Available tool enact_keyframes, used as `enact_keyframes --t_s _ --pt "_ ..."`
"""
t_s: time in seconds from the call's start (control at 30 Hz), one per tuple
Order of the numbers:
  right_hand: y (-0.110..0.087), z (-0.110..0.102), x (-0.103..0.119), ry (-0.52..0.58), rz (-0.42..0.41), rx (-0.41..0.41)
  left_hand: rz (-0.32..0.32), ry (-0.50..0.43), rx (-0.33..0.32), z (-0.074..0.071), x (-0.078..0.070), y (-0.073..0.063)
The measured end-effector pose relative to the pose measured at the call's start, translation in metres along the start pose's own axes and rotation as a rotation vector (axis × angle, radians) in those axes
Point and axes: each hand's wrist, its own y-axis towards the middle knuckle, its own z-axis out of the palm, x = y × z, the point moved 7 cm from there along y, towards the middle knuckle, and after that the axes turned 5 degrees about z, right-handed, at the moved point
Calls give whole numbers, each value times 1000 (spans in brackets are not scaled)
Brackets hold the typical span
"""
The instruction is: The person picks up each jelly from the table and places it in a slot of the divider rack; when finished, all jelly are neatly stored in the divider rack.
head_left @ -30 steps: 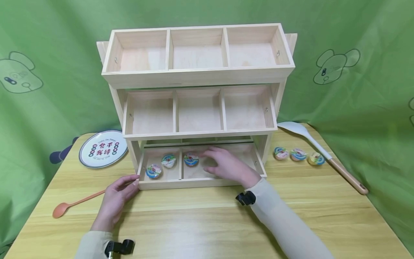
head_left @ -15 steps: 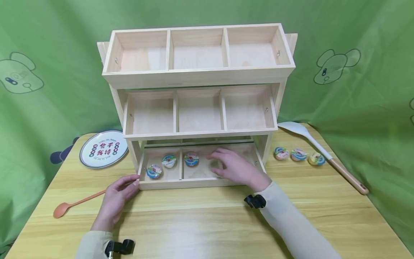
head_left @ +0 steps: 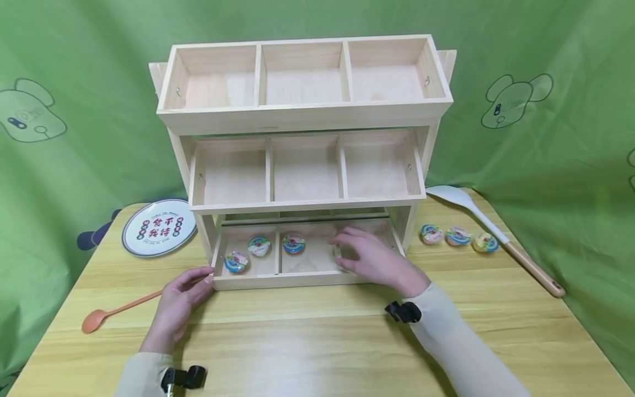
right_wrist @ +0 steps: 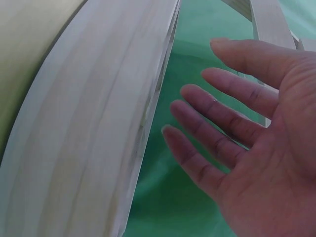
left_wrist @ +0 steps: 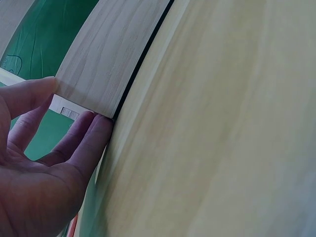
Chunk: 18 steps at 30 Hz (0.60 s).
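In the head view, a wooden three-tier rack (head_left: 305, 118) faces me. My left hand (head_left: 181, 306) touches the left end of its bottom tray (head_left: 297, 282). The left wrist view has the thumb and nearly straight fingers (left_wrist: 94, 138) against that end. My right hand (head_left: 374, 259) hovers over the right part of the tray, fingers loosely bent; nothing shows between them in the right wrist view. Two small lidded jelly cups, one front (head_left: 236, 262) and one behind (head_left: 259, 246), lie in the left compartment. Another jelly cup (head_left: 294, 243) lies in the middle compartment.
Right of the rack, three jelly cups stand in a row, the middle cup (head_left: 458, 236) among them. Beside them lies a white ladle (head_left: 476, 212) with a wooden-coloured handle. A round plate (head_left: 159, 229) and an orange spoon (head_left: 94, 321) lie at left. A green curtain (head_left: 541, 154) hangs behind.
My right hand has moved right, from beside the jelly cup in the middle compartment to over the right part of the bottom tray. The left hand and the jelly cups have not moved.
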Motion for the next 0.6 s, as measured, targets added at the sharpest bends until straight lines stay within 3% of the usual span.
enact_keyframes --t_s 0.6 --pt "-22 -13 -13 -16 36 -37 -4 -12 3 0 1 1"
